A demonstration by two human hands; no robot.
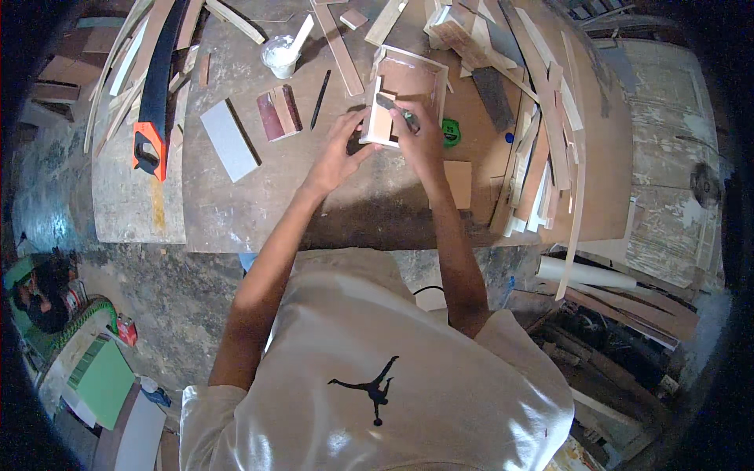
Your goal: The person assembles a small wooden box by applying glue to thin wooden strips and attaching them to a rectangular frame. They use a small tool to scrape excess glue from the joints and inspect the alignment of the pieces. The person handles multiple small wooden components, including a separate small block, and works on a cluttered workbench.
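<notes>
A small open wooden box with pale sides and a brown bottom lies on the workbench in front of me. My left hand is closed on its near left side, fingers along the outer wall. Over the box's near end, my right hand is closed round a small dark flat tool, whose exact kind I cannot make out. Beneath that tool a light tan wood piece lies inside the box. Right of the box is a green tape measure. A black pencil lies to the left.
A handsaw with an orange handle lies at the left. White paste with a stick fills a cup. A pale board and a dark red block lie nearby. Wood strips pile up at the right; a square board sits near the front edge.
</notes>
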